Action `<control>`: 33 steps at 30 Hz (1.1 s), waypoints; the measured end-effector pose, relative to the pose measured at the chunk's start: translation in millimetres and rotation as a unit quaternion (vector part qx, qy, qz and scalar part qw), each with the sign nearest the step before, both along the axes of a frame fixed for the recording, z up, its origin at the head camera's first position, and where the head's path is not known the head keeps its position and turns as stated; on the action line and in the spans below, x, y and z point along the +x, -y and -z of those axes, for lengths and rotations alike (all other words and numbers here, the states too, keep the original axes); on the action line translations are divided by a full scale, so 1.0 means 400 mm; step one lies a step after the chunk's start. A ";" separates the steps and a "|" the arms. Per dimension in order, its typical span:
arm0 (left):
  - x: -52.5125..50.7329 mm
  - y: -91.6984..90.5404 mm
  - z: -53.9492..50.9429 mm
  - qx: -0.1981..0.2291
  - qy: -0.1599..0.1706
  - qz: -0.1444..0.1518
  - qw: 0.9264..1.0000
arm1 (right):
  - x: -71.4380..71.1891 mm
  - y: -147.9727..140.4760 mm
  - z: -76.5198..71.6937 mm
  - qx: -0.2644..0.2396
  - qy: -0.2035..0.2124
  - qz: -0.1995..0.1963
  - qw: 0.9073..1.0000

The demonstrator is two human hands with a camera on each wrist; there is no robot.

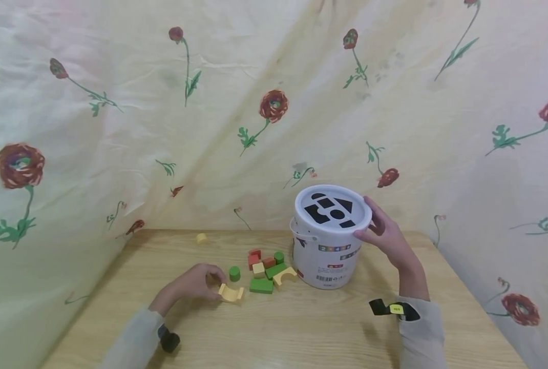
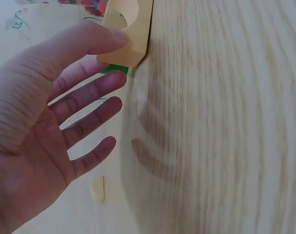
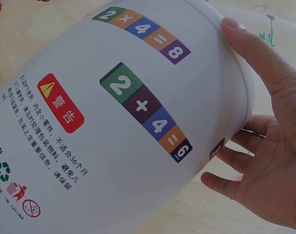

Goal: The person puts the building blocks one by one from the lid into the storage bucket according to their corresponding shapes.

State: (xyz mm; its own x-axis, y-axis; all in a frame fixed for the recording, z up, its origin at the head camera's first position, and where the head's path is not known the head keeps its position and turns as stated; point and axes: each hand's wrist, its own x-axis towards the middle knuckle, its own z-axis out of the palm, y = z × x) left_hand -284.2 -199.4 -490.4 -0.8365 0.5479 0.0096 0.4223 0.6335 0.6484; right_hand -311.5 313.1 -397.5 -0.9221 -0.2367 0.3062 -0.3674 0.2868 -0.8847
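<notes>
A: What is found nearest?

B: Two light grey sleeves (image 1: 419, 333) are seen over a light wood-grained worktop (image 1: 278, 328), with a black device (image 1: 169, 340) worn at the left wrist.

A: And the left hand (image 1: 194, 282)?

B: A smooth, pale yellow arch-shaped block (image 1: 231, 294) is pinched by it between thumb and forefinger, on the left side of the scene; the other fingers are held spread. Whether the worktop is touched by the block cannot be told.

A: What is placed beyond that?

B: Just to the right, a flat green rectangular block (image 1: 261, 286) is seen, and near it a second pale yellow arch (image 1: 285, 276). A small green cylinder (image 1: 234, 273) is set slightly apart on the left. Farther back, a cream cube (image 1: 258, 270) and small red blocks (image 1: 253, 261) are clustered.

A: How is the right hand (image 1: 389, 238) occupied?

B: A white cylindrical bucket (image 1: 328, 261), on the right, is gripped near its top; its round white lid (image 1: 331, 207) is marked with dark geometric shapes.

A: And farthest?

B: A small yellow block (image 1: 202, 238) is left alone at the far left, and the worktop is backed by cream cloth (image 1: 228, 128) printed with red flowers.
</notes>
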 end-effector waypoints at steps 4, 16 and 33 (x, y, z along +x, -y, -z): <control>0.004 0.001 -0.005 0.021 0.002 -0.008 1.000 | 0.002 -0.002 0.000 -0.001 0.001 0.001 1.000; 0.000 0.004 -0.042 0.062 -0.014 -0.029 0.998 | 0.002 0.002 -0.002 0.001 0.002 0.004 1.000; -0.029 -0.055 -0.173 0.130 -0.087 -0.054 0.986 | 0.001 -0.002 0.000 0.006 -0.009 0.007 1.000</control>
